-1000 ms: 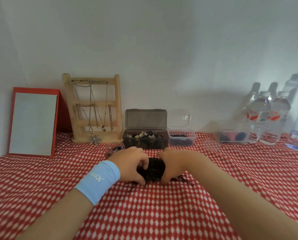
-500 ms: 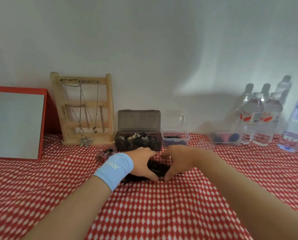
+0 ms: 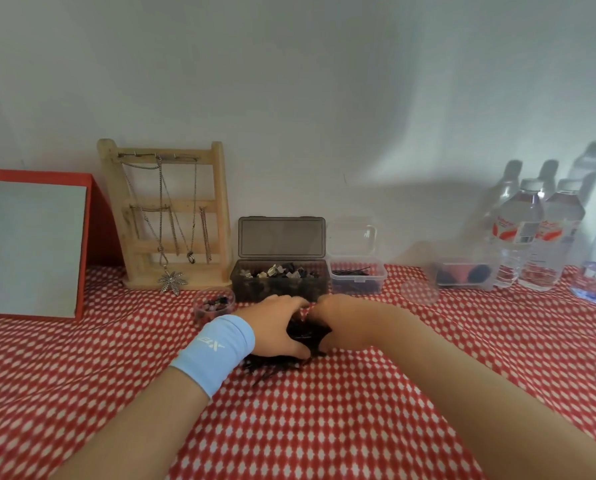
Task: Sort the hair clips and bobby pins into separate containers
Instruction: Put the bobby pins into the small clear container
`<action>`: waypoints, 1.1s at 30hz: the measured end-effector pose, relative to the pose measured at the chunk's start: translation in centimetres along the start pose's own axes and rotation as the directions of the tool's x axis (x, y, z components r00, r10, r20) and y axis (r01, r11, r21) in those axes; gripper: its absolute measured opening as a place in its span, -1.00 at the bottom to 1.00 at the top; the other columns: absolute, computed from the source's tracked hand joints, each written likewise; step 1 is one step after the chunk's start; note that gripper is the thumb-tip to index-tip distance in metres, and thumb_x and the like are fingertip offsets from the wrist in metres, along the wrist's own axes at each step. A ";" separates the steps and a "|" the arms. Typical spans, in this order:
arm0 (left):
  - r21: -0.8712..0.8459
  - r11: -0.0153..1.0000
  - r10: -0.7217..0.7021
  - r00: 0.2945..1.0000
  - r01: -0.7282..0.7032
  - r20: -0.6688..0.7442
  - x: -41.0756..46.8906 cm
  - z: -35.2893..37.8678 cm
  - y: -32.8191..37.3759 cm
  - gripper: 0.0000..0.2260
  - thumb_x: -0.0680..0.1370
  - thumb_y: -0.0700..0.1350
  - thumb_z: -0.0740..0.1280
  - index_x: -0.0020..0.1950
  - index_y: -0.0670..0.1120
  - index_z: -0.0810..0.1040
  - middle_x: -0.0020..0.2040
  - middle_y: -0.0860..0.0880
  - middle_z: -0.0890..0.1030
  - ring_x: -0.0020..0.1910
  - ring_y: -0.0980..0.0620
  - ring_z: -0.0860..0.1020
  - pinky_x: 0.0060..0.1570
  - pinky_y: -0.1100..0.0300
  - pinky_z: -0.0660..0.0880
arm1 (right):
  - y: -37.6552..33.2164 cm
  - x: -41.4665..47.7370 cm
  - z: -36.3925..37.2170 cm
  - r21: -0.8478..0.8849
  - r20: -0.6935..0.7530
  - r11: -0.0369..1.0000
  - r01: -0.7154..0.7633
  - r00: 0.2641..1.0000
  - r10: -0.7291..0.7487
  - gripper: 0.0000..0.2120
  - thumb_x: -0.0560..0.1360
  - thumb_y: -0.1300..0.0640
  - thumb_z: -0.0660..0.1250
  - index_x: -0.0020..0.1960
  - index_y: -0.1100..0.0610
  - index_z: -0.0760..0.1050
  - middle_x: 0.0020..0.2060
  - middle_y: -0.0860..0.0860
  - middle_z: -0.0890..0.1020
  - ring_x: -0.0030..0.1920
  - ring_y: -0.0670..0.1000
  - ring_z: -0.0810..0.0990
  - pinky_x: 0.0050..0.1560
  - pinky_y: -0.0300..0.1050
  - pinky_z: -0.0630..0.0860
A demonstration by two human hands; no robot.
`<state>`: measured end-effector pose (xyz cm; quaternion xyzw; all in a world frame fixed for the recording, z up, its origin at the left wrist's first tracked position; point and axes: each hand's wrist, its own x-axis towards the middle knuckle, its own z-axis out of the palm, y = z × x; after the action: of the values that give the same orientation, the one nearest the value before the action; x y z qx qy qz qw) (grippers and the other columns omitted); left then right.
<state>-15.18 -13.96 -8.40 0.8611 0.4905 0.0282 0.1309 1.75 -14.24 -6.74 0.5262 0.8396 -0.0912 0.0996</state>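
Slid forward since a second ago: left hand (image 3: 276, 327) and right hand (image 3: 341, 323), now just short of the dark box (image 3: 251, 289), with more wall (image 3: 324, 98) and less tablecloth (image 3: 324, 427) in view. Both cupped round the pile (image 3: 305, 332) of dark clips and pins, fingers curled in over its far edge, thumbs closing the near side, fingertips almost meeting at the top. Unsorted by the look of it, and lying on the tablecloth between the palms, with a few strays poking out under the left wrist near the blue wristband (image 3: 217, 351).

Likely trouble from here: scooping the whole heap at once and tipping it into one box, so undoing the sort. Dark box already heaped with clips, clear box (image 3: 359, 287) beside it holding only a thin layer of pins; easy to drop pins among clips, hard to fish them back out. Could also shed thin pins through gaps between fingers on any lift, or leave the strays behind. Soft cloth liable to ruck and catch on pin ends when dragged. Small round tub (image 3: 213, 306) just left of the left hand, close enough to knock with the wrist.

Red cloth with white diamonds, slightly wrinkled, spread across the table up to a plain pale wall. Along the back: red-framed mirror (image 3: 33, 247) at far left, wooden rack (image 3: 217, 202) hung with necklaces (image 3: 172, 282), both boxes with lids up, a loose round clear lid (image 3: 419, 292), a clear tub (image 3: 463, 275) with dark and red things inside, water bottles (image 3: 532, 237) at far right.
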 end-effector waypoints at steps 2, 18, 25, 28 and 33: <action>-0.071 0.997 -0.035 0.999 0.035 -0.002 0.1 -0.1 -0.1 -0.21 0.41 0.17 0.47 0.53 0.10 0.15 0.37 0.01 0.41 0.30 -0.04 0.43 0.29 0.04 0.42 | -0.3 0.4 -0.2 -0.064 0.023 0.997 -0.033 0.999 0.035 -0.57 0.61 0.13 0.31 0.47 0.10 0.40 0.29 0.08 0.55 0.23 0.10 0.55 0.27 -0.05 0.50; -0.046 0.999 -0.004 0.992 -0.002 -0.125 2.2 -0.4 1.3 -0.60 0.52 0.12 0.38 0.35 0.12 0.51 0.25 0.10 0.57 0.16 0.08 0.53 0.21 0.07 0.49 | 3.7 -1.9 0.8 0.194 -0.086 0.981 0.000 0.996 0.017 -0.69 0.69 0.10 0.15 0.43 0.01 0.38 0.32 0.02 0.54 0.25 0.02 0.51 0.21 -0.13 0.38; 0.007 0.999 -0.052 0.997 0.053 -0.059 2.0 -1.7 0.5 -0.79 0.58 0.03 0.34 0.17 0.05 0.67 0.21 0.13 0.62 0.14 0.13 0.57 0.23 0.19 0.45 | 5.0 -2.9 -0.5 0.157 -0.001 0.987 -0.047 0.999 0.048 -0.77 0.70 0.04 0.14 0.30 0.06 0.46 0.18 -0.03 0.55 0.08 -0.03 0.49 0.12 -0.12 0.40; 0.002 0.999 -0.053 0.998 0.053 -0.021 1.8 -1.8 -0.2 -0.80 0.58 0.04 0.34 0.16 0.07 0.67 0.08 0.18 0.58 0.08 0.16 0.52 0.19 0.23 0.41 | 5.4 -3.2 -1.2 0.175 -0.019 0.981 -0.078 0.996 0.082 -0.77 0.70 0.08 0.13 0.31 0.06 0.44 0.23 -0.03 0.55 0.05 -0.06 0.48 0.10 -0.14 0.40; -0.192 0.979 0.031 0.980 -0.070 -0.196 2.1 -1.9 0.4 -0.76 0.62 -0.03 0.27 0.27 0.13 0.56 0.18 0.18 0.56 0.16 0.20 0.51 0.25 0.21 0.43 | 5.4 -3.3 -2.1 0.473 -0.079 0.881 0.019 0.997 0.021 -0.84 0.69 0.12 0.14 0.21 0.01 0.44 0.06 -0.06 0.62 0.01 -0.07 0.57 0.03 -0.23 0.47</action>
<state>-14.07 -11.95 -6.65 0.8493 0.4735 0.1629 0.1673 7.89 -14.28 -4.12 0.5384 0.7949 -0.2718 -0.0663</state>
